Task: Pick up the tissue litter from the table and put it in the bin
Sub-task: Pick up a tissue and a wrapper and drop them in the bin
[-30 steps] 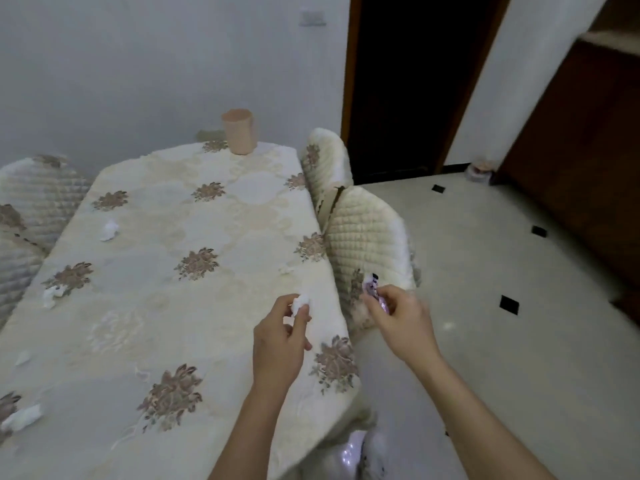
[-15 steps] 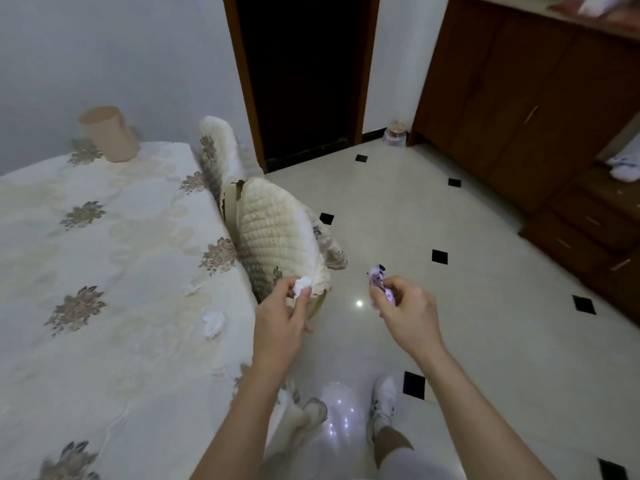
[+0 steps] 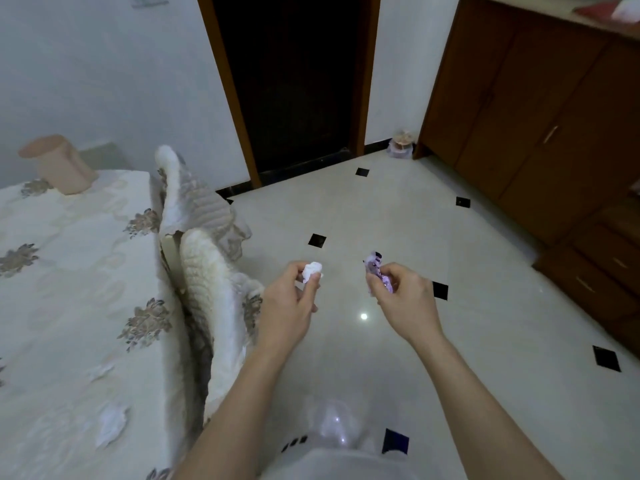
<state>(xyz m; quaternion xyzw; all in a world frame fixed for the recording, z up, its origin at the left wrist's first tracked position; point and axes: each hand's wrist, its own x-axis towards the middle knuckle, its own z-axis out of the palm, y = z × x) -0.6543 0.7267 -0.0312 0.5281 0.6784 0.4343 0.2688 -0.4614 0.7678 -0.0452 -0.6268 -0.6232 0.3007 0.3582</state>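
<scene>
My left hand [image 3: 287, 303] pinches a small crumpled white tissue [image 3: 312, 270] between thumb and fingers, held out over the tiled floor to the right of the table. My right hand [image 3: 403, 299] grips a purple wrapper [image 3: 375, 268], level with the left hand and apart from it. The table [image 3: 69, 289], under a cream floral cloth, lies at the left. Two more white tissue scraps sit on it near the front edge, one larger [image 3: 110, 424] and one smaller [image 3: 98, 370]. No bin is identifiable in view.
Two quilted chairs [image 3: 207, 289] stand against the table's right side. A pink cup-shaped container [image 3: 57, 164] sits at the table's far end. A dark doorway [image 3: 294, 81] is straight ahead, wooden cabinets [image 3: 554, 116] at right, and a small jar [image 3: 401, 147] on the floor.
The view has swung right, away from the table toward the floor, doorway and cabinets. Both hands kept their holds and now hover over the floor instead of the table edge.
</scene>
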